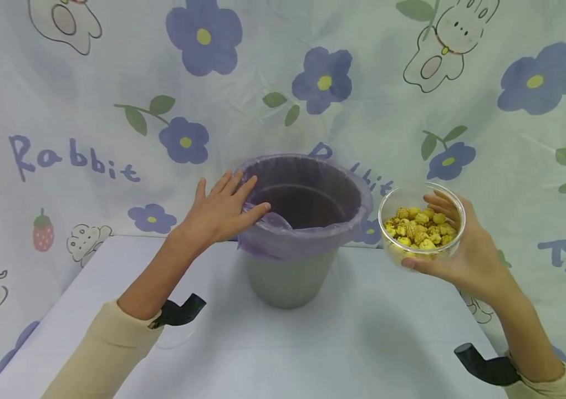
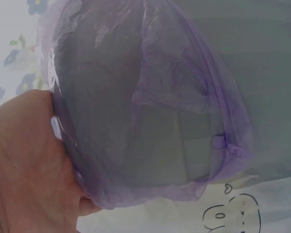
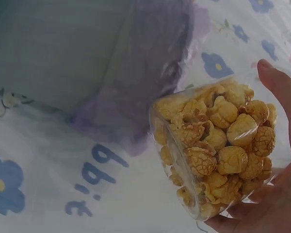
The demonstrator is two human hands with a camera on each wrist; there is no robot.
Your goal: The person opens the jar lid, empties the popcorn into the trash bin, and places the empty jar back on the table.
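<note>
A grey-green bin (image 1: 287, 285) stands upright, lined with a thin purple plastic bag (image 1: 292, 244) folded over its rim. My left hand (image 1: 218, 213) rests on the bin's left rim, fingers spread and straight. In the left wrist view, the palm side of that hand (image 2: 26, 160) lies against the purple bag (image 2: 179, 82). To the right of the bin, my right hand (image 1: 482, 263) grips a clear round bowl (image 1: 393, 202) from its right side, raised above the table. Yellow caramel popcorn (image 1: 419, 230) partly fills it. The right wrist view shows the popcorn (image 3: 230, 145) through the clear wall.
A white table (image 1: 287, 354) carries the bin near its back edge. Behind hangs a pale cloth (image 1: 253, 72) printed with blue flowers, rabbits and lettering. Black wrist mounts (image 1: 183, 310) sit on both forearms.
</note>
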